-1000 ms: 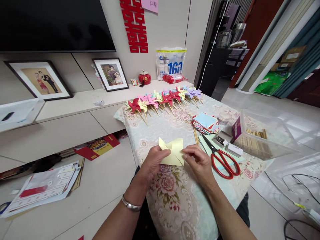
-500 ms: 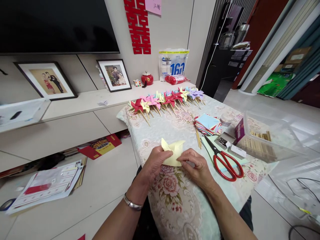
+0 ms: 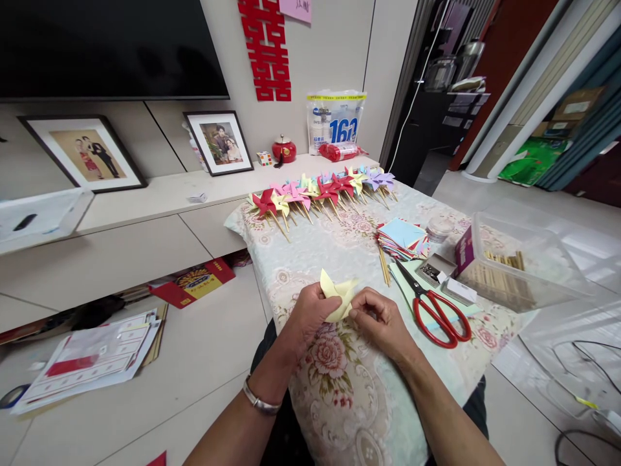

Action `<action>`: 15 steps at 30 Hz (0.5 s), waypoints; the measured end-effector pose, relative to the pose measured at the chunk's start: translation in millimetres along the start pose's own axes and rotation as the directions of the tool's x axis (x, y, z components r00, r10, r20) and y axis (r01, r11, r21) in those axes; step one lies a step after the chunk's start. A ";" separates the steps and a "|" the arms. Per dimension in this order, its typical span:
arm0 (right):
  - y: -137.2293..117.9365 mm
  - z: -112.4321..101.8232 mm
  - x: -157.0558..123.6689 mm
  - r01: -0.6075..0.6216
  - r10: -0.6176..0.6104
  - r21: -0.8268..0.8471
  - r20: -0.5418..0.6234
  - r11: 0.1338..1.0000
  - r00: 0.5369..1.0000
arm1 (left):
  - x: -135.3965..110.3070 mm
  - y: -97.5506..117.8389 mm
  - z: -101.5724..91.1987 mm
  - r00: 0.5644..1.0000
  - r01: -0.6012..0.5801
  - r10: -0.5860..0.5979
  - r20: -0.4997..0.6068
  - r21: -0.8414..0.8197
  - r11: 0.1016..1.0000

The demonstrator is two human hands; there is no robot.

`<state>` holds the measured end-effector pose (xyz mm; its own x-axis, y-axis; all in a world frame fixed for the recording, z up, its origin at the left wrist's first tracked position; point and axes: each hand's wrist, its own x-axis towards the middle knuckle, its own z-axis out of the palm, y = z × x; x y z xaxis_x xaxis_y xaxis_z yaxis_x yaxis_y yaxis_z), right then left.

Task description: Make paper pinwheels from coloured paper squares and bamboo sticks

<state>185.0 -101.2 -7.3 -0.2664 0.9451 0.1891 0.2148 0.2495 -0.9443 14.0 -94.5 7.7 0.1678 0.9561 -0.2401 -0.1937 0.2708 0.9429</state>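
A pale yellow paper pinwheel (image 3: 338, 299), its corners folded inward, is held above the near part of the flowered tablecloth. My left hand (image 3: 310, 315) pinches it from the left, thumb pressed over the folds near its middle. At its lower right edge, my right hand (image 3: 378, 321) has thumb and forefinger closed against the paper; the fingertips partly cover that edge. To the right lie red-handled scissors (image 3: 439, 317) on pale green paper sheets (image 3: 402, 285). Beside them are a small open box of pins (image 3: 435, 269) and thin wooden sticks (image 3: 384, 265).
Finished pinwheels on sticks (image 3: 327, 193) line the far table edge. A stack of coloured paper squares (image 3: 402, 238) sits right of centre. A clear plastic bin (image 3: 524, 285) with wooden sticks stands at the right edge. Behind the table runs a low cabinet (image 3: 165, 188).
The yellow paper has turned and its right-hand corner is folded further in. Both hands have shifted slightly to the right with it.
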 end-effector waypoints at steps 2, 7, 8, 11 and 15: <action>0.2 0.4 0.5 -0.080 0.080 0.034 0.004 0.996 0.997 | -1.1 0.2 2.4 1.000 -0.007 0.007 -0.001 0.018 1.000; 0.6 1.1 1.0 -0.169 0.169 0.055 0.001 0.984 0.986 | -3.5 2.7 7.1 1.000 0.006 -0.004 -0.030 0.061 0.998; 1.2 1.2 0.9 -0.174 0.174 0.047 -0.004 0.984 0.985 | -3.5 2.9 7.4 1.000 0.006 -0.004 -0.027 0.065 0.998; 3.3 1.5 0.7 -0.178 0.178 0.024 -0.017 0.984 0.984 | -2.7 3.2 7.7 1.000 -0.005 0.005 -0.003 0.071 0.997; 4.3 2.0 1.0 -0.181 0.182 0.006 -0.026 0.983 0.983 | -1.9 3.5 8.5 1.000 -0.020 0.018 0.017 0.077 0.997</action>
<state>183.8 -99.5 -11.8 -0.1982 0.9799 0.0216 0.2543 0.0726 -0.9644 21.2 -96.3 13.5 0.1807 0.9589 -0.2188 -0.1219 0.2426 0.9624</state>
